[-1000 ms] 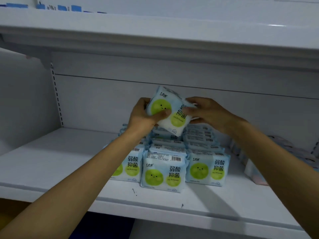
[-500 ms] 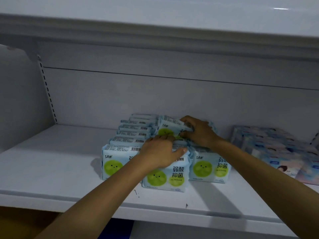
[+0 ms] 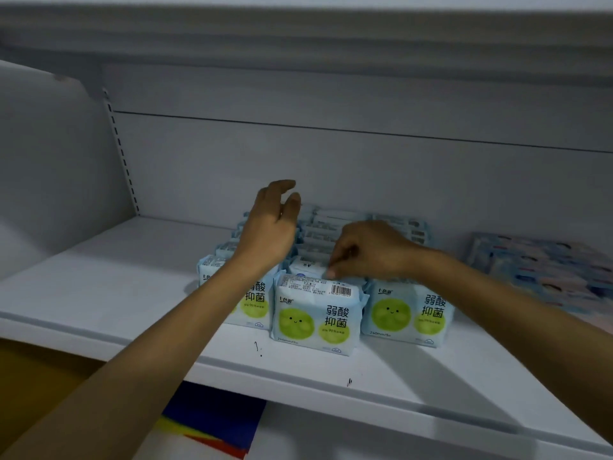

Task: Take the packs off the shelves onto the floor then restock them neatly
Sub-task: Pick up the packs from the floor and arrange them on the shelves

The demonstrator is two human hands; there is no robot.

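Three rows of pale blue plastic packs [image 3: 408, 310] printed with green smiling circles stand upright on the white metal shelf [image 3: 99, 293], running from its near edge toward the far back panel. The left hand [image 3: 268, 227] is raised over the left row, above the pack tops. Its fingers are loosely spread and relaxed, grasping nothing, and its forearm hides part of that row's front pack. The right hand [image 3: 368, 250] is over the middle row with its fingers curled downward. Its fingertips [image 3: 331, 272] touch the top edge of the second pack [image 3: 306, 268], directly behind the front middle pack [image 3: 315, 313]. Whether they pinch it or only press on it cannot be told. Well to the right, blue and pink flat packs [image 3: 544, 267] lie stacked on the same shelf.
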